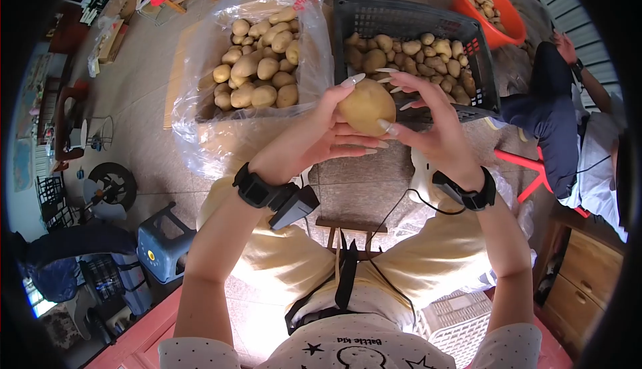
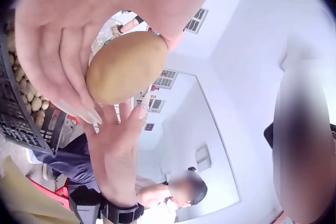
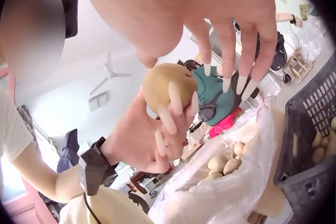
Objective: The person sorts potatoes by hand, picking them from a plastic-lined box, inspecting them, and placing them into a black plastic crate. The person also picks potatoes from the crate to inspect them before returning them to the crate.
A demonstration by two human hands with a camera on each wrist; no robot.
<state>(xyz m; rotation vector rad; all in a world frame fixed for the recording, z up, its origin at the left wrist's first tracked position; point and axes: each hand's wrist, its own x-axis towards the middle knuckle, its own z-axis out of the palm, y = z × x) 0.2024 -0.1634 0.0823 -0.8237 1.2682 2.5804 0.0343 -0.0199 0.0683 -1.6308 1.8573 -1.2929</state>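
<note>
A large, smooth yellow-brown potato (image 1: 368, 107) is held up in front of the body, between the two hands. My left hand (image 1: 319, 128) grips it from the left, thumb along its top and fingers under and behind it; the left wrist view shows the potato (image 2: 127, 67) between thumb and fingers. On the other side, my right hand (image 1: 438, 125) has its thumb tip at the potato's lower right edge. Its long-nailed fingers are spread and loosely bent near the upper right, and in the right wrist view they extend past the potato (image 3: 169, 85).
Many potatoes (image 1: 257, 65) lie in a plastic-lined box (image 1: 200, 111) ahead left. A black crate (image 1: 408, 9) of smaller potatoes stands ahead right, an orange basin (image 1: 511, 31) beyond it. Another person (image 1: 542, 101) sits at right. A blue stool (image 1: 160, 249) stands at left.
</note>
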